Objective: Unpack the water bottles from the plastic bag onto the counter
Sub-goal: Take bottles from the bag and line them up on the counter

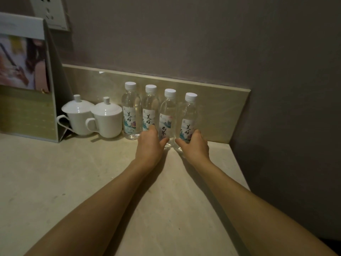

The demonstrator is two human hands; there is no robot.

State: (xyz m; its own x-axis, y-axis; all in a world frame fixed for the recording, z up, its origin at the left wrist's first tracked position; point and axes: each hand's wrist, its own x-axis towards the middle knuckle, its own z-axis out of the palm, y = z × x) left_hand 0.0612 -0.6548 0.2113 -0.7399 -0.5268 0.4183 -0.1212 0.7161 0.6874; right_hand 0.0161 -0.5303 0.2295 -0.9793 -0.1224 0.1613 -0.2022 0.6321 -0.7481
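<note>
- Four clear plastic water bottles with white caps and printed labels are standing upright in a row on the pale beige stone table (73, 172), close to the low tiled backsplash (217, 108).
- The left hand (149, 146) is reaching to the second bottle (150, 108); its fingers (152, 128) are curling around the lower part of this bottle, and the thumb is lying toward the third bottle (168, 115).
- The right hand (195, 146) is holding the fourth bottle (188, 115) low on its body, with the fingers (196, 132) wrapping behind it and the thumb in front.
- The first bottle (130, 109) is standing free, just beside the second one.
- Two white ceramic cups with lids (92, 117) are sitting left of the bottles, touching each other.
- A folded card stand with a blurred picture (27, 89) is standing at the far left.
- A white wall socket (49, 12) is showing on the grey wall above it.
</note>
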